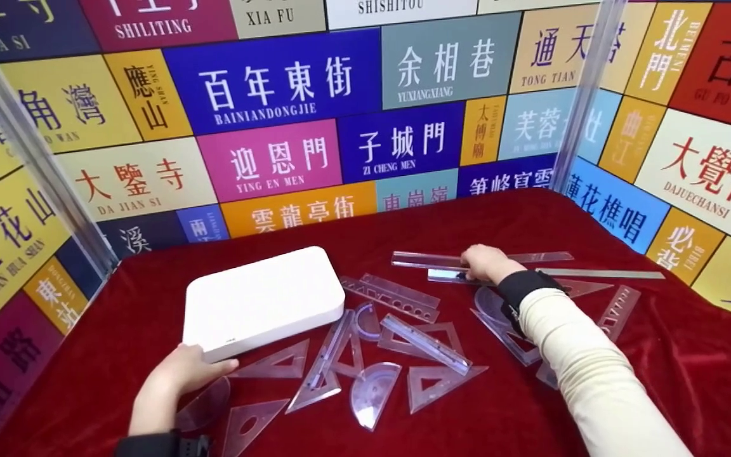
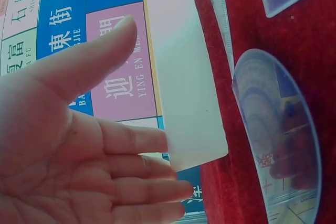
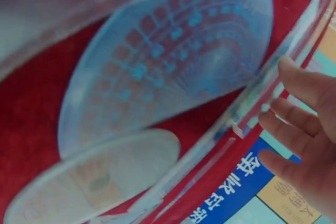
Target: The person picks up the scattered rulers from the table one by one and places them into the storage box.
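Note:
At the near left corner of a white box (image 1: 264, 298) with rounded corners is my left hand (image 1: 172, 371), its thumb pointing right. In the left wrist view the fingers (image 2: 142, 187) are extended, with their tips at the box's edge; nothing is gripped. My right hand (image 1: 487, 262) reaches down at the back right and pinches a clear ruler (image 1: 445, 275) lying flat. In the right wrist view the thumb (image 3: 294, 74) is on one side of it and the bent fingers on the other. Another clear ruler (image 1: 422, 258) lies parallel just behind.
Clear drawing tools lie on the red cloth (image 1: 315, 431): protractors (image 1: 375, 393), set squares (image 1: 445, 381), a stencil ruler (image 1: 397, 298) and a short ruler (image 1: 426, 343), several overlapping. Another stencil ruler (image 1: 619, 311) lies at right. A lettered wall (image 1: 276, 82) and clear posts (image 1: 584, 95) stand behind.

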Motion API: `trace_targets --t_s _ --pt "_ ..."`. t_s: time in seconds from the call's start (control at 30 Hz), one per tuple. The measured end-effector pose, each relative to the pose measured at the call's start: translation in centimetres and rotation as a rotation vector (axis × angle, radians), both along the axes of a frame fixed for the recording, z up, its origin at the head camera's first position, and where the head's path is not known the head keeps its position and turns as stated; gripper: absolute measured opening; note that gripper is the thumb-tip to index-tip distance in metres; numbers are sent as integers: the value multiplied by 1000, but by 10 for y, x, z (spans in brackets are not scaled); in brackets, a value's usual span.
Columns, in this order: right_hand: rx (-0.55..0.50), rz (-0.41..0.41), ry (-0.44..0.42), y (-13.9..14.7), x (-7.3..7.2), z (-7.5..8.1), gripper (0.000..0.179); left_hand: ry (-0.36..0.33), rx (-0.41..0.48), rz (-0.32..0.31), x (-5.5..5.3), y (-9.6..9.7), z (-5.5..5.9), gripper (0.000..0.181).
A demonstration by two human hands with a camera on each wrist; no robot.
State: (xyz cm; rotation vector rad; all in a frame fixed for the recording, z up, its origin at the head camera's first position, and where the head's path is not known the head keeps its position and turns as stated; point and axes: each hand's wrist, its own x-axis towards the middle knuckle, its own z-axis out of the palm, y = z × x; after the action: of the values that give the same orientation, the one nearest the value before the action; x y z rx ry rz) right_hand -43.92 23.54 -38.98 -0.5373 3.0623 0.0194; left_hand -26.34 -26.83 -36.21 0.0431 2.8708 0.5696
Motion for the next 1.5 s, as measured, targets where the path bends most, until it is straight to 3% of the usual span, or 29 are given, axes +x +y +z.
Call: trace_targets --t_s 0.17,0.43,0.73,0.9,1.1,1.23,1.37,1.5 --pt "-15 26 -3 7 -7 -2 26 0 -4 16 -1 0 0 77" --pt "21 0 33 12 -9 -8 9 8 -15 30 -1 -1 -3 79" --pt "10 71 93 7 -7 -12 9 44 1 32 3 -4 -3 71" --pt "1 24 165 -11 -5 9 10 43 4 38 2 -2 -1 68" --pt "-129 -28 175 -66 -5 60 16 40 3 48 1 0 0 66" --pt "-149 46 194 -131 3 80 21 31 19 58 3 0 -1 66" --pt "-35 183 205 -197 19 83 17 40 27 52 3 0 -1 65" --pt "41 268 197 -248 34 69 15 55 30 49 2 -1 0 64"
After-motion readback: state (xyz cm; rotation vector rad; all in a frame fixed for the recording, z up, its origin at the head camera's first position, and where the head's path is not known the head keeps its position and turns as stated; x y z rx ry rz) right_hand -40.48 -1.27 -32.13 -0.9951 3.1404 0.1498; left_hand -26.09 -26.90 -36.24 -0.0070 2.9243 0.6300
